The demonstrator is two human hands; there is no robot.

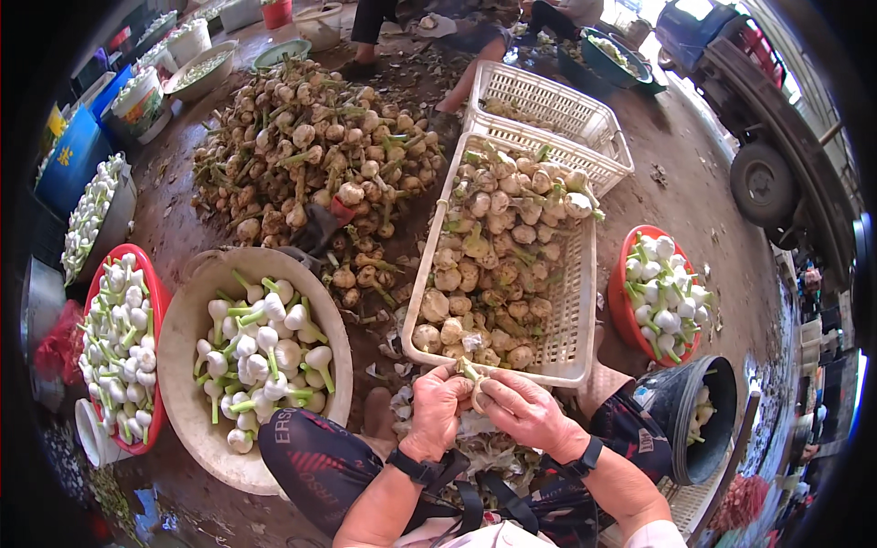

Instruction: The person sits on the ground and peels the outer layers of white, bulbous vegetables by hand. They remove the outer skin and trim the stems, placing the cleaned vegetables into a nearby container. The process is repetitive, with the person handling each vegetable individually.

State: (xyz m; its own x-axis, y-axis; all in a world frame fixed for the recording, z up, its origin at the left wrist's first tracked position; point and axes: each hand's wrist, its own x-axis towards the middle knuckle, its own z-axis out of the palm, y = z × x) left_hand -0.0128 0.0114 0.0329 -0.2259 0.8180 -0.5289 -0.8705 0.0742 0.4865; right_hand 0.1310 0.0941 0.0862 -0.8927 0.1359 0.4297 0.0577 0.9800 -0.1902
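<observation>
Both hands meet at the near edge of a white plastic crate (575, 376), over my lap. Between the fingertips of my left hand (437, 409) is a garlic bulb (470, 370) with a short pale green stem. My right hand (532, 416) is closed on the same bulb from the other side, hiding much of it. In the crate just beyond lie many unpeeled, dirty-skinned garlic bulbs (489, 274). Loose peeled skins (493, 447) lie below my hands, between my legs. To the left, a wide pale basin (187, 420) holds clean white garlic with green stems.
A large heap of unpeeled garlic (311, 146) lies beyond the basin. Red basins (153, 402) of clean garlic stand at far left and right. A black bucket (694, 420) tilts beside my right knee. Another crate (548, 91), other people's legs and a vehicle wheel (763, 183) are farther off.
</observation>
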